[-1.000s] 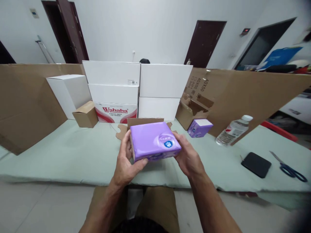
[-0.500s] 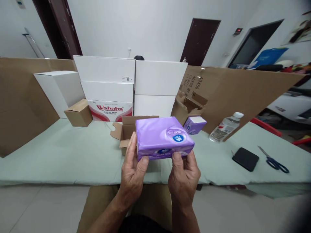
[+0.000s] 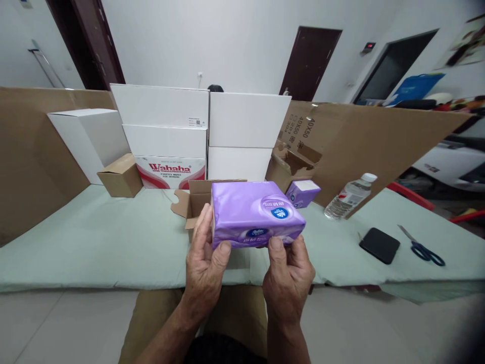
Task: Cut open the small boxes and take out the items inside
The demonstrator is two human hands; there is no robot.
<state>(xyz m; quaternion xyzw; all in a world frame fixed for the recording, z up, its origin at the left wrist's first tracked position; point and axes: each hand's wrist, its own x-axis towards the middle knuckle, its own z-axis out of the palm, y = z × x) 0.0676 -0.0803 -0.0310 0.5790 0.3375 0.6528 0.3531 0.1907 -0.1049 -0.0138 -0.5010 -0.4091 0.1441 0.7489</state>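
A purple pack of tissues [image 3: 246, 205] with blue logo ovals is held up over the table's front edge, gripped from both sides. My left hand [image 3: 206, 260] closes on its left end, thumb at the lower front corner and fingers along the side. My right hand [image 3: 286, 273] grips the lower right corner, with the thumb on the front face and the fingers partly hidden underneath. Behind the pack stands an open brown cardboard box [image 3: 197, 199], its flaps up and its right part hidden by the pack.
A second purple tissue pack [image 3: 305, 193] lies before an open carton [image 3: 291, 162]. On the right are a water bottle [image 3: 350, 196], a black flat case [image 3: 380, 245] and scissors [image 3: 422, 247]. A small closed box [image 3: 121, 177] and a Wahaha carton [image 3: 170, 172] stand at the back left.
The tissue pack stays in both hands, its front face tipped slightly more toward me. My view has shifted a little, so the background sits slightly further left.
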